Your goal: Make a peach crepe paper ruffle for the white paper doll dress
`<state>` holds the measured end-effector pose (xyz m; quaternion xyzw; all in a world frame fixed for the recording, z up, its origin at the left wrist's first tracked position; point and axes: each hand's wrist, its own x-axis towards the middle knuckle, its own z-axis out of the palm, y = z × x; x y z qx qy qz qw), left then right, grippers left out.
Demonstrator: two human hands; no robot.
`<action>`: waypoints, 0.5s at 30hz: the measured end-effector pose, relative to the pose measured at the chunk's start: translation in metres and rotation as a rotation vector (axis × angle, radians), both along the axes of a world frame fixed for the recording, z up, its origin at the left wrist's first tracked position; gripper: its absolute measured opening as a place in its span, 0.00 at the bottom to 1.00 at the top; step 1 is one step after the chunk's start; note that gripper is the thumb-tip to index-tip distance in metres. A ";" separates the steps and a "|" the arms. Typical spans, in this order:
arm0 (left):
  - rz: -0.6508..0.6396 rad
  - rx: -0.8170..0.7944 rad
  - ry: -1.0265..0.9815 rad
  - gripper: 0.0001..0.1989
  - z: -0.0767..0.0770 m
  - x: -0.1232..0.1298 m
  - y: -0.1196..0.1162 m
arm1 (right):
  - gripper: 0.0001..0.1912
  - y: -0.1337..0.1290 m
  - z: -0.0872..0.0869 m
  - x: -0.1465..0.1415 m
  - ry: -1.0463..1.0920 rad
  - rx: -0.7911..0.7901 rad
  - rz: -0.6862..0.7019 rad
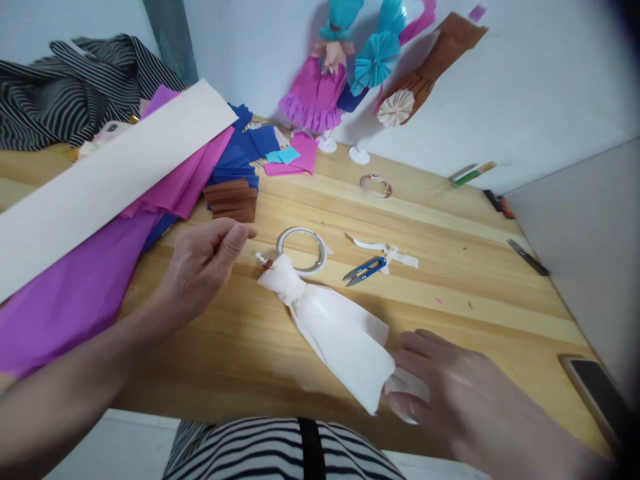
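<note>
1. Watching remotely: white dress (340,330) near the table's (225,363) front edge.
2. Left hand (205,263) curled, apart from it; I cannot tell whether anything's pinched.
3. Right hand (453,377) around the white base (407,384); grasp uncertain.
4. I'd handle lightly; thin material probably creases.

Table (210,367): pale wood, visible grain. Lying on it: white dressed figure (345,333), near side; white tape ring (324,252), just beyond the figure's upper end; blue-handled snips (367,270), touching white scraps (400,257); second tape roll (376,195), farther back; knife (529,257), right side; phone-like object (593,390), near right corner. Left: folded brown paper (231,201), blue paper (235,150), purple sheet (75,320). Toward the wall: pink paper (303,160); two white stand bases (359,156); green-handled tool (467,177).
</note>
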<state>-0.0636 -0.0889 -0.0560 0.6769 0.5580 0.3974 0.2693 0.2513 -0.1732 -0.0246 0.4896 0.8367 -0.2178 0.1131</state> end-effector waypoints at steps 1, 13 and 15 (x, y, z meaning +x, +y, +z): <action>0.005 -0.019 -0.006 0.19 -0.002 0.000 0.001 | 0.02 -0.005 -0.003 -0.002 -0.019 0.007 -0.001; 0.145 -0.215 -0.544 0.19 -0.013 -0.012 0.020 | 0.19 0.004 -0.024 -0.004 0.366 0.103 -0.096; 0.078 -0.248 -0.628 0.18 -0.007 -0.012 0.018 | 0.19 0.014 -0.026 -0.011 0.603 0.055 -0.060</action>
